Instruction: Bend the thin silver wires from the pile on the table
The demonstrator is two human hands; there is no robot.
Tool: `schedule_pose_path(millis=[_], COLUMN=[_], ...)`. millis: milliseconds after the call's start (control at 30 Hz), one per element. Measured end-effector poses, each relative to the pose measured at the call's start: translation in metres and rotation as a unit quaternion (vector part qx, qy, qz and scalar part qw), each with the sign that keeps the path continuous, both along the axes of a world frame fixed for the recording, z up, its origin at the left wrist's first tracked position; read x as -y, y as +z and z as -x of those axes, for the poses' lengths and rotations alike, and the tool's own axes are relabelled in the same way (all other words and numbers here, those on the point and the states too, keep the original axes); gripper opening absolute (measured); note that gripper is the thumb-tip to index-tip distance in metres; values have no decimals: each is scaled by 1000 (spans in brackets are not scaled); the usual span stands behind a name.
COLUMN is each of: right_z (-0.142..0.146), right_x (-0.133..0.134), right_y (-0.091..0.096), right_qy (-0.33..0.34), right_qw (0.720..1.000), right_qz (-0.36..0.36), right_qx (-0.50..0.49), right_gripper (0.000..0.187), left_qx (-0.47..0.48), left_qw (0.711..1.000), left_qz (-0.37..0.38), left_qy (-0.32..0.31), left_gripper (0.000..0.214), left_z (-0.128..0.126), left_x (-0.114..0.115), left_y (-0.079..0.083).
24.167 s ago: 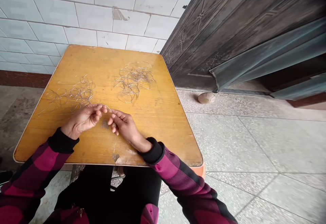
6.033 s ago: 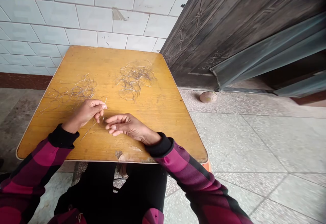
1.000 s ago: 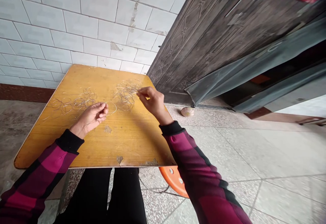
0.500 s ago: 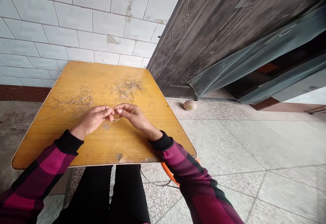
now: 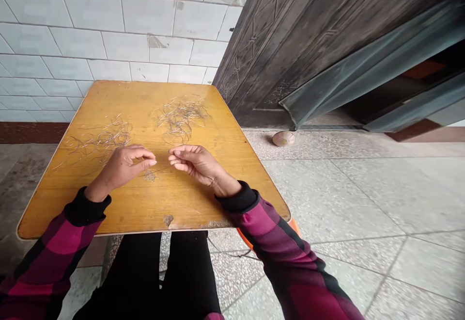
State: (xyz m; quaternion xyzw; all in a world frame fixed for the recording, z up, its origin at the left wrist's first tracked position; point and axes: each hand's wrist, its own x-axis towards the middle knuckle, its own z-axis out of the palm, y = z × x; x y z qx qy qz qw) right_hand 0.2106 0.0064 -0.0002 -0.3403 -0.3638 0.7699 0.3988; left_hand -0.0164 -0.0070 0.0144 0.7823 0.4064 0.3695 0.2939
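My left hand (image 5: 125,167) hovers over the near left of the yellow table, its thumb and fingertips drawn together. Whatever lies between those tips, if anything, is too small to make out. A short gap separates it from my right hand (image 5: 198,165), whose thumb and forefinger pinch while the other fingers curl loosely. A thin wire (image 5: 156,171) shows faintly below and between the hands, running towards the right fingers. Beyond the left hand spreads a loose heap of curled thin wires (image 5: 112,138). Another, denser tangle of wires (image 5: 183,115) lies past the right hand.
The wooden table (image 5: 134,208) has worn patches and a chipped front edge. White tiled wall (image 5: 94,12) stands behind it. To the right are a dark carved door (image 5: 254,63), a grey-green curtain (image 5: 334,85) and a roundish object (image 5: 283,138) on the floor. Something orange (image 5: 244,239) shows below the table.
My hands, which met at the fingertips over a thin wire, have moved apart, the left leftwards and the right slightly rightwards. The camera view has shifted a little.
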Motion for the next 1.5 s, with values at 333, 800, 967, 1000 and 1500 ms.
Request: schedule_pose_path(millis=[333,800,967,1000,1500], right_z=[-10,-7,-3,-2,15], right_x=[-8,-3,-6,-6,8], right_y=[-7,-16,-15,-15,-29], right_qy=[-63,-12,-8,-9,-16], right_qw=[980,918,945,950,985], right_qz=[-152,-337,-282,-272,-136], right_qx=[114,207,167,156,101], right_gripper=[20,36,36,36,37], left_qx=[197,346,372,382,538], left_qw=[880,728,717,715,647], left_qz=[425,585,584,580,540], left_qy=[-79,-89,-84,-80,31], left_gripper=[17,11,14,16,46], left_z=[-13,-16,-15,-15,-3], left_x=[3,-1,-2,-2,-10], left_y=[-12,-13,-13,-13,1])
